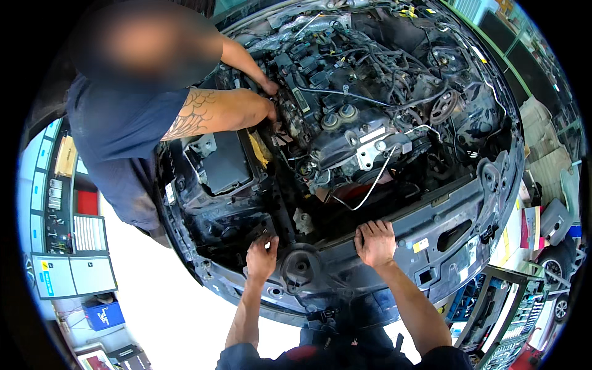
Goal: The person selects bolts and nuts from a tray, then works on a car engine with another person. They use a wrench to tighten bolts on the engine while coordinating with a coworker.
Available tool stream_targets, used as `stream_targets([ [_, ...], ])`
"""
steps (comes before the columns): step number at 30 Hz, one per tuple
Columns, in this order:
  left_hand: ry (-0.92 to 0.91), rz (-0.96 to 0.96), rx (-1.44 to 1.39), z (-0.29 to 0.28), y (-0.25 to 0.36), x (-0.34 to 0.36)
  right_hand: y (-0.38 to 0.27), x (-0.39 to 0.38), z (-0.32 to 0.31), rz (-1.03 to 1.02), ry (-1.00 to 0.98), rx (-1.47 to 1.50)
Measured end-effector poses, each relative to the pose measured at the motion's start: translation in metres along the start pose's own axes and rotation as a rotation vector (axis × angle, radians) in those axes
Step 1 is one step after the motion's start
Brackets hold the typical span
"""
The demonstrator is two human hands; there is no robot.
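Observation:
I look down into a car's open engine bay, where the engine (364,117) sits stripped, with hoses and wires showing. My left hand (261,256) reaches into the dark gap beside a round mount (300,267), fingers curled; whether it holds anything is hidden. My right hand (375,242) lies flat on the front crossmember (444,216), fingers spread over its upper edge. A co-worker in a dark blue shirt (117,123) leans in from the left, with both of their hands (270,98) down among the engine parts.
A black box (225,163) sits at the bay's left side. A thin metal pipe (373,182) curves down in front of the engine. A grey tool cabinet (71,271) stands at the left, and an open tool trolley (505,320) at the lower right.

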State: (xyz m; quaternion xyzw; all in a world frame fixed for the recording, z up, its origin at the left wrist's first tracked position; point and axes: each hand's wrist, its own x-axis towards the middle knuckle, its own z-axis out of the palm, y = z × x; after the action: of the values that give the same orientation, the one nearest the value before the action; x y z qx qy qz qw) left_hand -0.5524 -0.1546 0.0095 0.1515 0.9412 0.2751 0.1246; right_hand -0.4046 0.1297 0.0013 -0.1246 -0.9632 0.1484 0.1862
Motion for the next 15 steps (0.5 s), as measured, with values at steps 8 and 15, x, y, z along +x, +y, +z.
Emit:
stream_targets([
  [8,0.388,0.269,0.299,0.026,-0.022,-0.035,-0.001,-0.003,0.005,0.05,-0.003,-0.008],
  [15,0.415,0.262,0.315,0.03,-0.024,-0.035,0.001,-0.003,0.004,0.038,0.024,-0.011],
])
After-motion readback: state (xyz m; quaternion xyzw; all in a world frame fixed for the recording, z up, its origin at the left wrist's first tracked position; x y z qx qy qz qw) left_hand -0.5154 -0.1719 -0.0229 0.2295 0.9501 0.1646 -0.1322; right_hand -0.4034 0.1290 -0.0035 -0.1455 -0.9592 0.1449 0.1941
